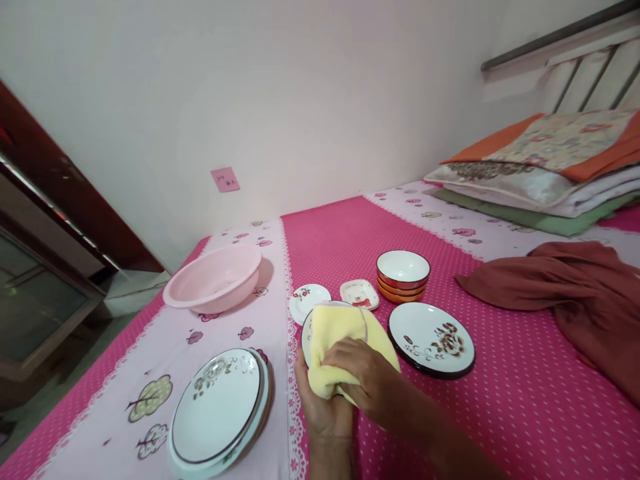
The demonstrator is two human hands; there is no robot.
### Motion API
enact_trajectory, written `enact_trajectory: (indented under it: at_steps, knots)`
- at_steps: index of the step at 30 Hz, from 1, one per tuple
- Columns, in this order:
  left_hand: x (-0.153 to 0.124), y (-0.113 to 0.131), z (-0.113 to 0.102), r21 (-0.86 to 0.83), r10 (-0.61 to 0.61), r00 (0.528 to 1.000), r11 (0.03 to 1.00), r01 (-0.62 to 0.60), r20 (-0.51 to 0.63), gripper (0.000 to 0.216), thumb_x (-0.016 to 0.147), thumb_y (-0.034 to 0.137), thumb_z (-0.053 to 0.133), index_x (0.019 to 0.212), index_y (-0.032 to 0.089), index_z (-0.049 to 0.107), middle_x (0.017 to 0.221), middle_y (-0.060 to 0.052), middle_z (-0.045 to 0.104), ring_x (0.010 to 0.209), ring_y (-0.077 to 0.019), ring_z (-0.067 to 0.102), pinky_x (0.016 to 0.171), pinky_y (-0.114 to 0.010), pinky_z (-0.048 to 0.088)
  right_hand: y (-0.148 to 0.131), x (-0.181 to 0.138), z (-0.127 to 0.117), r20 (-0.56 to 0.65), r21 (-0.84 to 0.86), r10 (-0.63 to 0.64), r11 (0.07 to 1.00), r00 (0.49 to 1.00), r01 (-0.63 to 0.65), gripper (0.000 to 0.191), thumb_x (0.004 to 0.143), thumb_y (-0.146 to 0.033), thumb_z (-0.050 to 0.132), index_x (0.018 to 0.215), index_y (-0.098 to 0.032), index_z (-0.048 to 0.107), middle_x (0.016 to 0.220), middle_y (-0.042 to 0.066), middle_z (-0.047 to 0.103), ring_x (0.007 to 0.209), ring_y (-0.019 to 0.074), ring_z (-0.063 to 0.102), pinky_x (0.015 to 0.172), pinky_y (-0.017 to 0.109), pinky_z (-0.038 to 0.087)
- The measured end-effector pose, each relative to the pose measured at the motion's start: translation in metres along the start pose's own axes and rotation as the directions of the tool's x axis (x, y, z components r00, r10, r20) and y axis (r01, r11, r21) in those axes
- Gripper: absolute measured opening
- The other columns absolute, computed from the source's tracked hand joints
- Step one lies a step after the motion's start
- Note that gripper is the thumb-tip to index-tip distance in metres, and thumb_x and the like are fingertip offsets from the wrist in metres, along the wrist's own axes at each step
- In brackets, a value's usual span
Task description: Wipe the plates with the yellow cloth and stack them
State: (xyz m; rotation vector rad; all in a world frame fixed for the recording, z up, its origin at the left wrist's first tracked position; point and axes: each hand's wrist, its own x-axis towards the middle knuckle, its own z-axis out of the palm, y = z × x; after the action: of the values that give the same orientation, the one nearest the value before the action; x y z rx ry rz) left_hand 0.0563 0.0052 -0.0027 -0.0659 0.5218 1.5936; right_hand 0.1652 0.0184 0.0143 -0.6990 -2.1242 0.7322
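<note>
My left hand (323, 413) is closed around the lower left edge of a white plate (306, 332) with a dark rim, holding it from beneath. Over most of that plate lies a yellow cloth (340, 327). My right hand (363, 370) grips the cloth, its fingers bunching it against the plate's face. Right of my hands rests a plate with brown flowers (430, 337), apparently on top of another. Beyond them are a small white saucer (307, 300), a small square dish (360, 292) and a stack of bowls (403, 270).
At the left, a stack of plates (217, 407) lies on the pink bedspread (330, 227), with a pink basin (220, 280) behind it. Reddish-brown fabric (565, 287) lies at the right, below folded bedding (540, 167). A white wall (300, 100) stands behind.
</note>
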Motion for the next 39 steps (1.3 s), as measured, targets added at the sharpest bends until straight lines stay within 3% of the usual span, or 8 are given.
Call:
enact_trajectory:
  at_steps: [4, 9, 16, 20, 26, 30, 35, 39]
  knots:
    - [0.001, 0.013, 0.003, 0.005, 0.062, 0.998, 0.998, -0.062, -0.006, 0.056, 0.103, 0.054, 0.044, 0.122, 0.015, 0.079, 0.114, -0.018, 0.080, 0.110, -0.0332, 0.075, 0.103, -0.050, 0.056, 0.001, -0.012, -0.012, 0.065, -0.130, 0.068, 0.990, 0.996, -0.059, 0.021, 0.089, -0.005, 0.050, 0.088, -0.022, 0.063, 0.090, 0.003, 0.066, 0.087, 0.0220, 0.058, 0.083, 0.036, 0.046]
    - [0.002, 0.007, 0.002, 0.039, 0.160, 0.987, 0.987, -0.159, -0.015, 0.053, 0.099, 0.052, 0.055, 0.138, 0.020, 0.070, 0.131, -0.016, 0.075, 0.120, -0.0321, 0.071, 0.101, -0.044, 0.058, 0.025, -0.009, -0.001, -0.205, -0.244, 0.132, 0.953, 0.970, -0.181, 0.021, 0.093, -0.011, 0.047, 0.099, -0.021, 0.064, 0.101, 0.009, 0.068, 0.096, 0.0271, 0.061, 0.087, 0.043, 0.051]
    - [-0.006, -0.024, 0.006, 0.021, -0.002, 0.996, 1.000, 0.000, 0.092, 0.048, 0.099, 0.049, 0.049, 0.115, 0.016, 0.082, 0.119, -0.015, 0.079, 0.112, -0.0292, 0.074, 0.099, -0.037, 0.058, 0.024, 0.006, 0.011, -0.587, 0.005, 0.166, 0.980, 0.792, -0.201, 0.036, 0.096, -0.017, 0.047, 0.128, -0.021, 0.063, 0.131, 0.011, 0.068, 0.127, 0.0254, 0.060, 0.111, 0.043, 0.047]
    - [-0.003, -0.026, 0.001, -0.008, -0.016, 0.998, 1.000, 0.017, 0.064, 0.041, 0.099, 0.041, 0.051, 0.109, 0.018, 0.083, 0.115, -0.013, 0.081, 0.104, -0.0251, 0.076, 0.096, -0.033, 0.058, 0.006, 0.006, 0.010, -0.472, 0.164, 0.220, 0.973, 0.854, -0.160, 0.038, 0.095, -0.016, 0.049, 0.128, -0.021, 0.066, 0.133, 0.009, 0.069, 0.127, 0.0237, 0.062, 0.112, 0.040, 0.047]
    - [0.000, -0.003, -0.009, 0.005, 0.002, 1.000, 1.000, -0.002, 0.029, 0.048, 0.100, 0.049, 0.055, 0.086, 0.013, 0.084, 0.085, -0.013, 0.081, 0.082, -0.0245, 0.078, 0.086, -0.035, 0.062, -0.022, 0.001, -0.002, -0.027, 0.241, 0.222, 0.948, 0.975, -0.209, 0.023, 0.088, -0.010, 0.053, 0.096, -0.022, 0.071, 0.096, 0.002, 0.073, 0.092, 0.0202, 0.068, 0.085, 0.030, 0.052]
    - [-0.003, 0.010, 0.001, 0.017, -0.018, 0.999, 1.000, 0.017, 0.037, 0.051, 0.101, 0.054, 0.050, 0.106, 0.015, 0.084, 0.108, -0.017, 0.081, 0.106, -0.0340, 0.076, 0.103, -0.050, 0.056, -0.017, -0.012, -0.018, 0.109, 0.139, 0.215, 0.963, 0.970, -0.229, 0.024, 0.088, -0.004, 0.049, 0.084, -0.022, 0.064, 0.087, -0.001, 0.069, 0.080, 0.0166, 0.063, 0.077, 0.027, 0.049]
    - [-0.003, 0.012, 0.008, 0.021, 0.088, 0.996, 0.996, -0.088, -0.017, 0.043, 0.102, 0.046, 0.051, 0.123, 0.021, 0.079, 0.119, -0.013, 0.080, 0.113, -0.0305, 0.074, 0.109, -0.050, 0.053, 0.022, -0.015, -0.019, -0.144, -0.137, 0.166, 0.973, 0.976, -0.186, 0.022, 0.094, -0.013, 0.048, 0.103, -0.021, 0.066, 0.104, 0.008, 0.070, 0.099, 0.0253, 0.064, 0.092, 0.041, 0.052]
    - [-0.003, 0.003, 0.003, 0.083, 0.034, 0.999, 0.996, -0.035, 0.021, 0.039, 0.101, 0.040, 0.052, 0.117, 0.019, 0.081, 0.113, -0.013, 0.081, 0.106, -0.0271, 0.077, 0.104, -0.043, 0.056, 0.038, -0.004, -0.004, -0.465, -0.124, 0.152, 0.964, 0.872, -0.234, 0.036, 0.090, -0.011, 0.046, 0.119, -0.018, 0.066, 0.116, 0.012, 0.072, 0.113, 0.0286, 0.065, 0.102, 0.048, 0.051]
